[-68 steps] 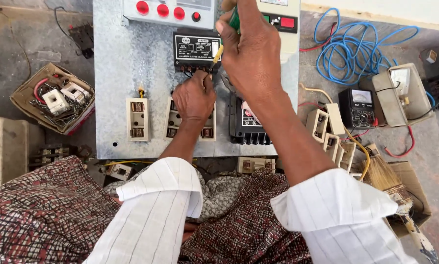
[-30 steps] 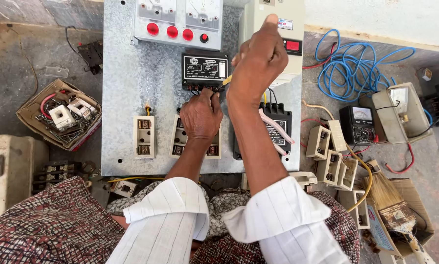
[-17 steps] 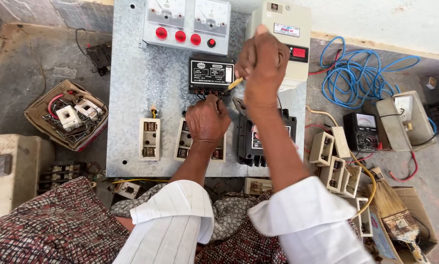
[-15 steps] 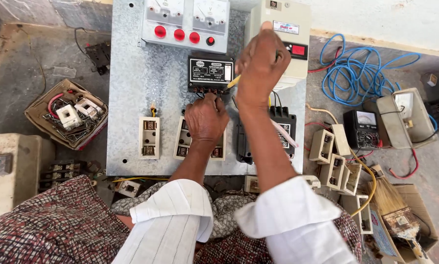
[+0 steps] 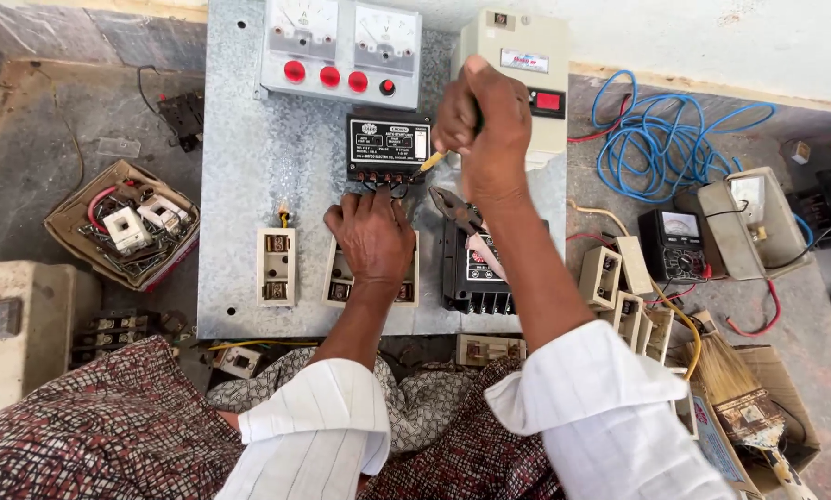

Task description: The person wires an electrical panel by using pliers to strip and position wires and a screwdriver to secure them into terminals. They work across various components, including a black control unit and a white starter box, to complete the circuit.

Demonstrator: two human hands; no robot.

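Head view, looking down: the right hand (image 5: 482,120) is clenched around a screwdriver (image 5: 431,163), its yellow shaft angled down-left to the lower edge of a black relay (image 5: 388,148) on a grey metal panel (image 5: 249,167). The left hand (image 5: 371,233) lies just below the relay, fingers (image 5: 349,202) curled at its red wires, grasping nothing visible. Pliers (image 5: 457,210) lie on the panel just right of it.

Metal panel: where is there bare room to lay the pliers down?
On the metal panel, the bare patch lies left of the black relay box, below the meter unit, above the left fuse holder. It is crowded around the left hand, right hand, pliers and black contactor.
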